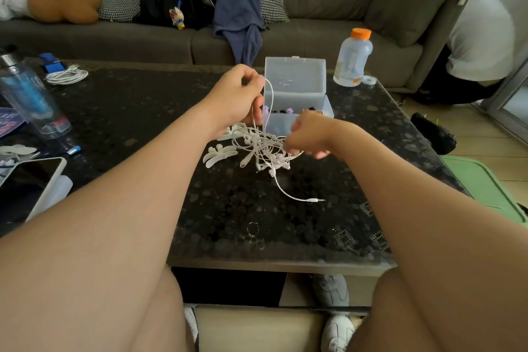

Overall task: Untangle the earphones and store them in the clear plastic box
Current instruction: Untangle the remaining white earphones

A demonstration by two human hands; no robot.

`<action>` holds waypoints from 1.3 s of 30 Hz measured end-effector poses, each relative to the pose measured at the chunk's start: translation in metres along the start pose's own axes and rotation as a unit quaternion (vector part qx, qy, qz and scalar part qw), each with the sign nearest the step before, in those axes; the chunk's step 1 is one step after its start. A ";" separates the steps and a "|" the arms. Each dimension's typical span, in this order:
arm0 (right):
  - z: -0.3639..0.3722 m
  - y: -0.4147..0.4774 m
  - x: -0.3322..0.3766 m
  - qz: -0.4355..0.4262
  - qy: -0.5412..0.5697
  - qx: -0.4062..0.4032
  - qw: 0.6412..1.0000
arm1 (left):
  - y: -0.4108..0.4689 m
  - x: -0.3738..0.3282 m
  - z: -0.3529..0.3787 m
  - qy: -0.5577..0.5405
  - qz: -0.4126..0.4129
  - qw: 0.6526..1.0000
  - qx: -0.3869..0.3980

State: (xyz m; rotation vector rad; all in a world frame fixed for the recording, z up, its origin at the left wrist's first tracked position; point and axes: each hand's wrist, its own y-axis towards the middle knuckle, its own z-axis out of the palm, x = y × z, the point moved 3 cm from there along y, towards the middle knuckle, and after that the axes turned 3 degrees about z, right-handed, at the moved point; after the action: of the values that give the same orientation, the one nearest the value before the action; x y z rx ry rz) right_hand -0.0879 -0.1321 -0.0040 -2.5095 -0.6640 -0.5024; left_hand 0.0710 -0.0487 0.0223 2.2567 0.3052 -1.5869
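Observation:
A tangle of white earphones (264,148) lies on the dark table (143,111), with one cord trailing toward me and ending in a jack plug (315,200). My left hand (238,98) pinches one strand and holds it raised above the knot. My right hand (307,134) grips the right side of the tangle low over the table. Just behind both hands stands the clear plastic box (295,88), its lid upright and open, with several small dark and purple pieces inside.
White flat cable winders (218,154) lie left of the tangle. A plastic bottle with an orange cap (353,57) stands at the back right. At the left are a blue water bottle (27,94), a coiled white cable (67,76) and a tablet (31,180). A sofa runs behind.

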 end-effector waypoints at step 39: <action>-0.029 -0.031 0.045 -0.199 0.273 -0.410 0.847 | -0.002 0.020 -0.010 0.456 -0.105 0.883 -0.036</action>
State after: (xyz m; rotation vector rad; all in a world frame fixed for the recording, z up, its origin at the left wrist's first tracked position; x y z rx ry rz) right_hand -0.0749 -0.1082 0.0514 -2.6989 -0.8526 -1.9190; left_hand 0.0860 -0.0434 0.0060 2.8231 0.8456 -0.4391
